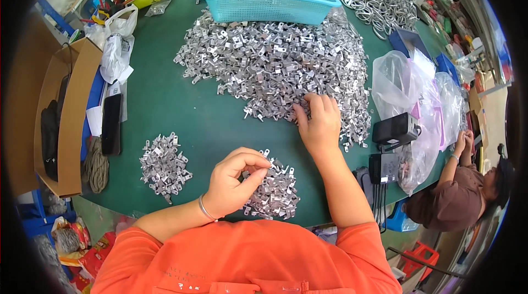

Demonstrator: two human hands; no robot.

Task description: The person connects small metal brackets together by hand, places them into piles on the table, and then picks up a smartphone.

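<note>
My left hand point(234, 181), with a bracelet at the wrist, is closed in a pinch over the near small pile of metal brackets point(275, 195). A small metal bracket point(265, 153) shows at its fingertips. Farther forward, my right hand point(320, 126) reaches to the near edge of a large heap of silvery metal brackets point(264, 60). Its thumb is apart from its forefinger, both touching loose pieces; I see nothing held there. To the left lies another small pile of brackets point(165, 166) on the green table point(154, 96).
A turquoise basket point(269, 8) stands behind the heap. Metal rings point(379, 3) lie at the far right. Plastic bags point(396, 82) and a black box-shaped device point(395, 129) line the right side. An open cardboard box point(74, 118) stands left. A co-worker point(456, 195) sits at right.
</note>
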